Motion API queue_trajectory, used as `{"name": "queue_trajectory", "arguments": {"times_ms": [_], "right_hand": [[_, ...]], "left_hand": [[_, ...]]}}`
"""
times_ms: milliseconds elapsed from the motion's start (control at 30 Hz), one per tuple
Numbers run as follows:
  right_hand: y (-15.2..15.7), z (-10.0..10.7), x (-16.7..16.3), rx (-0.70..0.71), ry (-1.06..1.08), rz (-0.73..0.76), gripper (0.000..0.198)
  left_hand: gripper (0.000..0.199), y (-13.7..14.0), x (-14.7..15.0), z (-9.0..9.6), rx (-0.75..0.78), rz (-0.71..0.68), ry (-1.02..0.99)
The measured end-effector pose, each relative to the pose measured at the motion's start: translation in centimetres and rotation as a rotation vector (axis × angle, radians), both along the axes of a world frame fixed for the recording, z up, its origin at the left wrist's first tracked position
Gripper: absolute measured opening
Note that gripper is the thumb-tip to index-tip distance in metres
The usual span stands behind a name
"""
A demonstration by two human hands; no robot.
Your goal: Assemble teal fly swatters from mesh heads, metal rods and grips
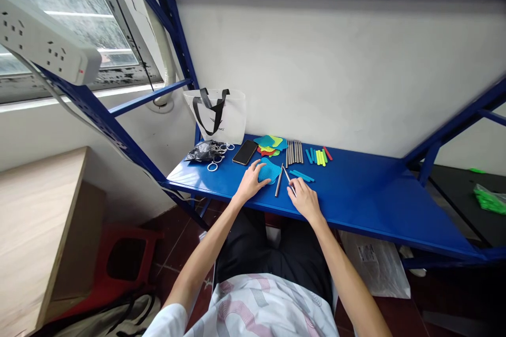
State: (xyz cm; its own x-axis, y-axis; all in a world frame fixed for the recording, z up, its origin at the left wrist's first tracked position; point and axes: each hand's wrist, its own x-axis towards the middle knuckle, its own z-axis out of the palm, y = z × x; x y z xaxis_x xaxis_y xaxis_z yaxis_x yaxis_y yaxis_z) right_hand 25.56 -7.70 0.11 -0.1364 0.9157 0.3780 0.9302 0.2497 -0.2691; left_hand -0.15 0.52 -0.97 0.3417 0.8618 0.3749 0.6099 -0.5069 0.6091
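Observation:
My left hand (pixel 250 183) rests at the left edge of a light-blue textured sheet (pixel 271 170), its thumb and fingers spread apart on or beside it. My right hand (pixel 305 198) is closed on a thin metal tube (pixel 286 175), which slants up and left from the fingers. Between the hands a second metal tube (pixel 279 183) lies on the table, its upper end close to the tip of the held one. Just beyond my right hand are blue sticks (pixel 302 175) lying side by side.
On the blue table (pixel 367 189) a row of metal tubes (pixel 294 152), short coloured sticks (pixel 319 156), stacked coloured sheets (pixel 271 142) and a phone (pixel 245 152) lie farther back. Left stand a black plastic bag (pixel 202 151), white rings (pixel 212 166) and a tote bag (pixel 233 118).

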Motion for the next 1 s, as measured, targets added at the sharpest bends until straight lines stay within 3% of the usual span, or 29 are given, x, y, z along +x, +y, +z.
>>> {"name": "queue_trajectory", "arguments": {"times_ms": [400,600,767,900,1000], "right_hand": [[0.7,-1.7,0.0,0.048,-0.006,-0.115,0.048],[1.1,-1.9,0.7,0.152,0.137,-0.115,0.047],[0.9,-0.9,1.1,0.105,0.434,-0.023,0.046],[0.7,-0.2,1.2,0.0,0.618,0.046,0.047],[0.7,-0.1,1.1,-0.015,0.648,0.077,0.047]], "left_hand": [[0.074,0.6,-1.0,0.3,-0.062,0.019,-0.219],[0.1,0.9,-0.6,0.1,-0.207,0.055,-0.727],[0.055,1.0,-0.2,0.8,-0.353,0.057,-1.106],[0.048,0.2,1.0,1.4,-0.404,0.067,-1.325],[0.047,-0.2,1.6,1.7,-0.444,0.037,-1.356]]}}
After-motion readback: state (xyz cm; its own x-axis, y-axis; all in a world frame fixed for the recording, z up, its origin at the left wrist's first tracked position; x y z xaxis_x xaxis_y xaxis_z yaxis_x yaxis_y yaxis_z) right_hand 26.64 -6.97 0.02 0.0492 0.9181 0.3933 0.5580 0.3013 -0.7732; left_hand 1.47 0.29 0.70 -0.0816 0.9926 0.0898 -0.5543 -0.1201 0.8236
